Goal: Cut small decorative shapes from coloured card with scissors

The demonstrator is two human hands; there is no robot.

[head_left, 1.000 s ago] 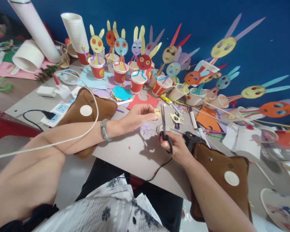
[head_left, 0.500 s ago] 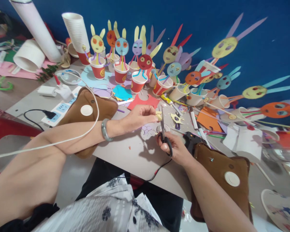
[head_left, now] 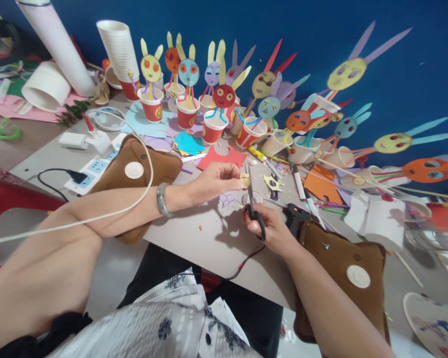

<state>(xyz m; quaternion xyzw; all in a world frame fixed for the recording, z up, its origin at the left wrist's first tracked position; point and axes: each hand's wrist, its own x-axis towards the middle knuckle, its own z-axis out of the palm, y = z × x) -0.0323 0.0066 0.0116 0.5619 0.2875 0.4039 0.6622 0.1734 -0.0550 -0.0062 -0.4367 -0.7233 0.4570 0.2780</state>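
Between the thumb and fingers of my left hand is a small piece of yellow paper. My right hand grips a pair of black-handled scissors, blades pointing up and away from me. The blades stand right beside the paper's right edge; whether they touch it I cannot tell. Under the hands lie purple paper scraps on the table. Just right of the scissors is a yellow paper scrap with cut-out edges. A black glue gun lies close to my right wrist, partly hidden.
Paper cups with rabbit-faced figures line the back by the blue wall. Brown cushions lie left and right. A power strip and a white cable are at left. Red paper and orange paper lie beyond my hands.
Hardly anything differs. The small yellow paper has turned slightly in my left fingers, and the scissors have shifted a trace beside it.
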